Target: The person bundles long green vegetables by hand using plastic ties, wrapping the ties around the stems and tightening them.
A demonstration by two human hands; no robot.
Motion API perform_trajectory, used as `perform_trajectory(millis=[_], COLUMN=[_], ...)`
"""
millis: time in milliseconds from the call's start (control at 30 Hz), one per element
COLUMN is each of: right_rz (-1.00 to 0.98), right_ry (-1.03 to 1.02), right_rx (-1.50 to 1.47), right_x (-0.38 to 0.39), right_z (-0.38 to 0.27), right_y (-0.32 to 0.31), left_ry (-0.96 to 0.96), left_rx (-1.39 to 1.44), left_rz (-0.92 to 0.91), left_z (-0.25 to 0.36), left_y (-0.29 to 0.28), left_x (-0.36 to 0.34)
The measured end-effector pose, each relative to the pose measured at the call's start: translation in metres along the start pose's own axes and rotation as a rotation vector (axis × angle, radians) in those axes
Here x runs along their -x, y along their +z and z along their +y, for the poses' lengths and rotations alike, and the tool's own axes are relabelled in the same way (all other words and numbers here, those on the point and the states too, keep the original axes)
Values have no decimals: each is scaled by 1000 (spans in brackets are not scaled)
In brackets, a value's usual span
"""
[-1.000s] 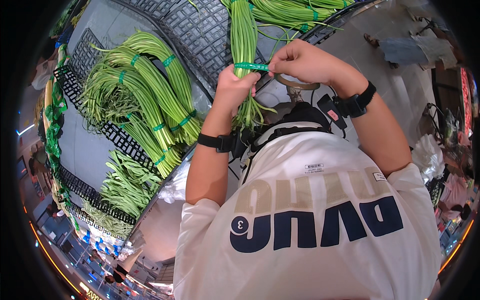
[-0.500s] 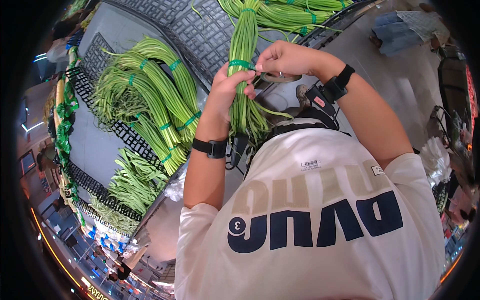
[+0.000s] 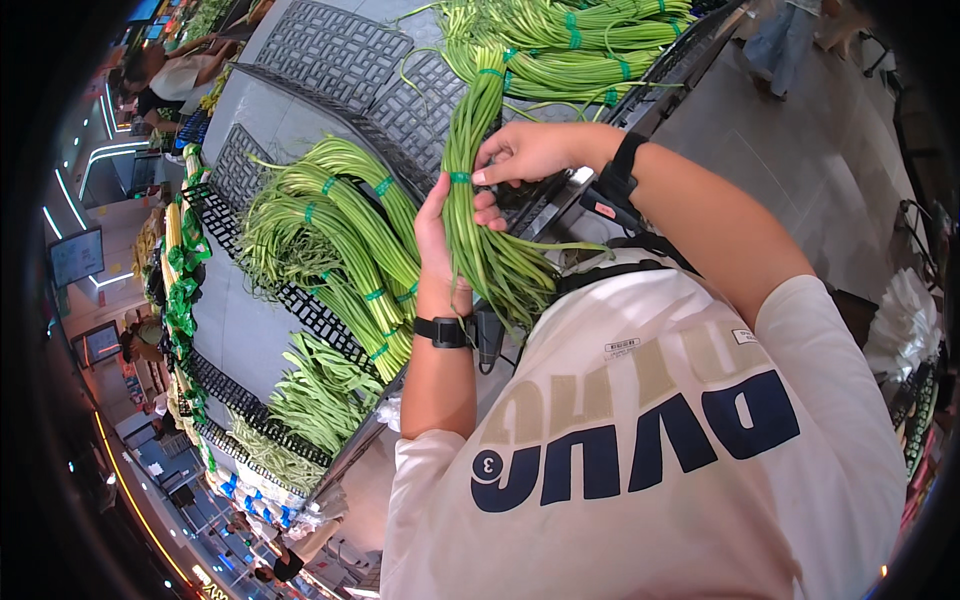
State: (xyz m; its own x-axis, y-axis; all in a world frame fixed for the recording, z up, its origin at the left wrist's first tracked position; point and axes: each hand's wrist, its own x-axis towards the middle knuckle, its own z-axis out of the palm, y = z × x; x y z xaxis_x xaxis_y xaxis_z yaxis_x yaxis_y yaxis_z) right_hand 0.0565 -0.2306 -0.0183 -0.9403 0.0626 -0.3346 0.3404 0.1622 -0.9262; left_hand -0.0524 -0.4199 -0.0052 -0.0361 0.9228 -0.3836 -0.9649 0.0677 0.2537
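A long bundle of slender green stalks (image 3: 465,135) lies diagonally across my hands, tied with green bands near its top and middle. My left hand (image 3: 437,222) cradles its lower part, fingers curled around the stalks, while loose leafy ends spill down toward my waist. My right hand (image 3: 515,153) grips the bundle from the right, thumb on the middle green band (image 3: 460,177). Whether it also holds tape is hidden. Just left of my hands, several banded bundles of similar stalks (image 3: 330,230) lie bent on the sloping display.
Black grid crates and trays (image 3: 322,45) surround me, with more banded stalks (image 3: 575,40) at the top right and flat green beans (image 3: 315,390) lower left. A display edge (image 3: 665,85) borders the tiled floor, where a person's legs (image 3: 785,45) show. Other people (image 3: 165,80) stand at the left.
The tape stretched from the band to my right hand no longer shows; that hand now presses on the band. The bundle and both hands sit lower, and the view has shifted.
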Motion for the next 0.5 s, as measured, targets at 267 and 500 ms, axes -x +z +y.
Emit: perform_trajectory(millis=[267,500], right_rz=[18,112], right_ry=[-64,-47], right_rx=[45,472], right_x=[-40,-53], right_z=[16,11], right_y=[35,46], left_ry=[196,2], left_rx=[-206,-537], left_rz=[410,488], left_z=[-6,33], left_y=[-44,-79], left_x=[6,15])
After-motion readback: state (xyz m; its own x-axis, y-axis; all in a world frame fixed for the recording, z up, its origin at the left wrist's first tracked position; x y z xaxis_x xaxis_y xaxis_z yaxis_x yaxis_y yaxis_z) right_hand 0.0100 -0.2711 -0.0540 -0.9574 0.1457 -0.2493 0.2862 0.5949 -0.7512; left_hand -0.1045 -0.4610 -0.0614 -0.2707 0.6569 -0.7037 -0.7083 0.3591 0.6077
